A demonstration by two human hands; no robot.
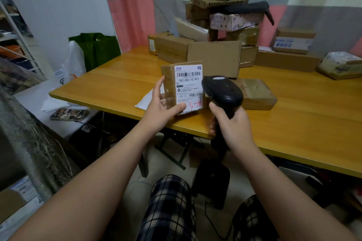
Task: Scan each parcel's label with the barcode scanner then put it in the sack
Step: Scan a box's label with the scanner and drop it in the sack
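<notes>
My left hand [161, 107] grips a small brown cardboard parcel [183, 86] upright above the table's front edge, its white barcode label facing me, thumb on the label's lower edge. My right hand [233, 125] is wrapped round the handle of a black barcode scanner [222, 92], whose head sits just right of the label and touches or nearly touches the parcel's right side. A woven grey sack [29, 143] hangs at the left edge of view.
The yellow wooden table [293, 123] carries several cardboard parcels: a flat one [254, 94] behind the scanner, a tall pile [221, 15] at the back. A phone [69, 114] lies on a white surface at left. A green bag [98, 47] stands by the wall.
</notes>
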